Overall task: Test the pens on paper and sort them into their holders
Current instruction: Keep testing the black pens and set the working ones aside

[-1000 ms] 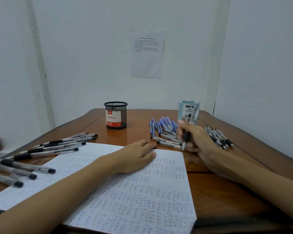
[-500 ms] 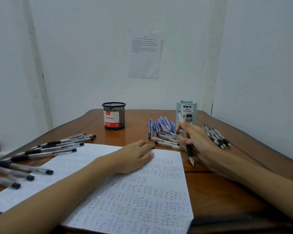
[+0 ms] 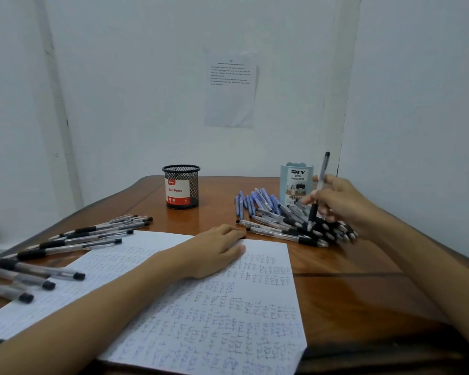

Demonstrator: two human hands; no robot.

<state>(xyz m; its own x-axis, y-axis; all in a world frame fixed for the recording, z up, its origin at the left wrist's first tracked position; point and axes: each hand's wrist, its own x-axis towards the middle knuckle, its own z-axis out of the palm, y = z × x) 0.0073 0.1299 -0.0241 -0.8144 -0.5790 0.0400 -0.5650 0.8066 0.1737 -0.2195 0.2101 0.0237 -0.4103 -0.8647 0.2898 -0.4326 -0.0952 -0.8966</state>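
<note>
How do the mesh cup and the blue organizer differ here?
The mesh cup is black wire with a red-and-white "Ball Pens" label; the blue organizer is solid, labelled "DIY Desk Organizer". The mesh cup stands alone; the organizer has pens piled before it and the right hand overlapping its edge. Both stand upright, with no pens sticking out.

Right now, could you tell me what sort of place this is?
Probably a simple desk in a bare room corner: a wooden table against white walls, a printed sheet stuck on the wall, and scribbled paper among loose pens.
</note>
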